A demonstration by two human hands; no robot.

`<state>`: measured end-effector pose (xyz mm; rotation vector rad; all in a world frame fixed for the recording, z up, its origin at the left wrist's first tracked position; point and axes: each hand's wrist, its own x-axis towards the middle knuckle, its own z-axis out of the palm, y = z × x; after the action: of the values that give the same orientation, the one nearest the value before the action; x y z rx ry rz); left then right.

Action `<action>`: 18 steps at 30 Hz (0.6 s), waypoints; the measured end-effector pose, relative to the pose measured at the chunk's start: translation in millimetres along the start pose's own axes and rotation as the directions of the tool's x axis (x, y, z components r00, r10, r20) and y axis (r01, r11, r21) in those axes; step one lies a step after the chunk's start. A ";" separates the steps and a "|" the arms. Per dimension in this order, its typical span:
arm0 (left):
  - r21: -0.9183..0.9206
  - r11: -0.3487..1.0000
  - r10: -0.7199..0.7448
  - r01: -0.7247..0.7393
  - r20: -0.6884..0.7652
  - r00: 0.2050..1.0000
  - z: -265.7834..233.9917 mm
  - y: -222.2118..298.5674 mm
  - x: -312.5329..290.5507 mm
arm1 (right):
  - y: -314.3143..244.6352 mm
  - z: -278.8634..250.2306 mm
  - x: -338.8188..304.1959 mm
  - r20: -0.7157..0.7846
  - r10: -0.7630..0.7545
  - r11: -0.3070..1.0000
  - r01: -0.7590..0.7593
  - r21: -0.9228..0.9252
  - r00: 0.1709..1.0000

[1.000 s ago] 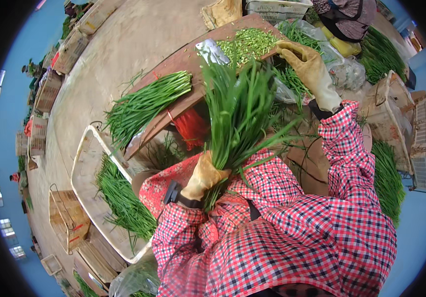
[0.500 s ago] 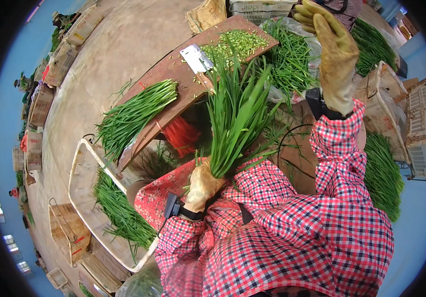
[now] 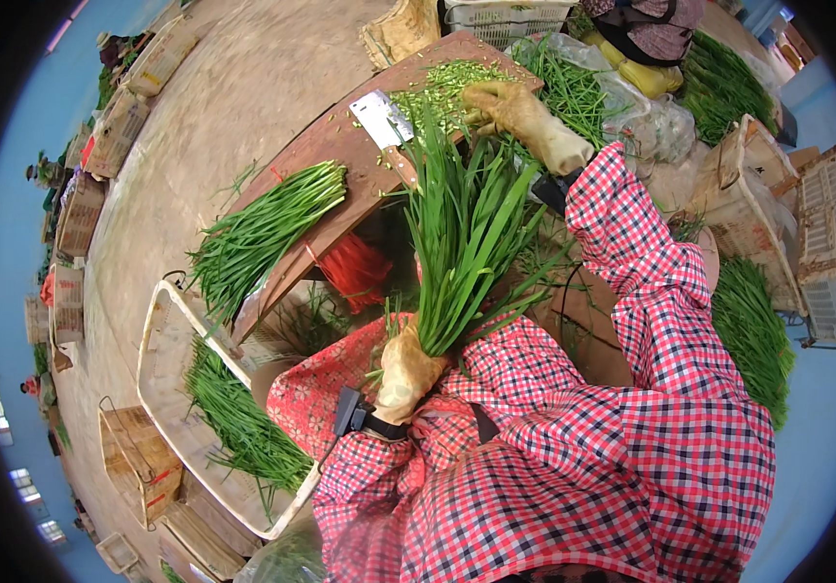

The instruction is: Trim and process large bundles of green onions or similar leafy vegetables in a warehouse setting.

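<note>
In my gloved left hand point(image 3: 406, 374), closed at my lap, a bunch of green garlic chives point(image 3: 462, 253) stands upright with its leaves fanned out. My right hand point(image 3: 515, 117), also gloved, is at the right side of the wooden board point(image 3: 306, 136), just beyond the leaf tips. Its fingers are loosely bent and seem apart, with nothing visible in them. A cleaver point(image 3: 381, 119) lies on the board beside chopped green bits point(image 3: 452, 83). At the board's near left end rests a tied bundle of chives point(image 3: 272, 228).
Red ties point(image 3: 353, 272) hang below the board. To the left, a white-rimmed crate point(image 3: 151, 360) holds more chives point(image 3: 243, 418). Loose greens point(image 3: 569, 92) lie on plastic beyond my right hand. Worn crates point(image 3: 744, 214) stand at the right, and a person point(image 3: 646, 24) is at the top.
My right hand has come down and left from its raised position to beside the leaf tips. The left hand still holds the chives in nearly the same place.
</note>
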<state>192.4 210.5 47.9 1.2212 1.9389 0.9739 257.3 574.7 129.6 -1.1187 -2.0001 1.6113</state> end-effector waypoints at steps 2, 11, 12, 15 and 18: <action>0.019 0.997 -0.074 0.074 0.033 0.997 1.1 -1.9 -0.1 | 8.2 0.6 2.0 -0.026 -0.087 0.990 0.084 -0.111 0.996; -0.042 0.995 -0.089 0.092 0.065 0.994 2.2 1.9 -0.1 | 14.1 24.8 46.3 0.103 -0.728 0.479 0.610 -0.632 0.678; -0.029 0.996 -0.082 0.084 0.066 0.994 2.1 2.5 -0.2 | 15.0 25.0 49.9 0.129 -0.607 0.556 0.535 -0.635 0.784; -0.059 0.996 -0.067 0.070 0.049 0.997 3.5 1.9 0.3 | 18.6 21.4 52.8 0.205 -0.324 0.914 0.361 -0.185 0.924; -0.042 0.997 -0.066 0.068 0.038 0.997 5.2 -2.4 -0.3 | 24.0 17.4 44.3 0.320 -0.139 0.987 0.104 0.124 0.937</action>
<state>195.7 210.8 43.2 1.1350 1.9084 0.9482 226.0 597.4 92.8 -0.7076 -2.1047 1.9134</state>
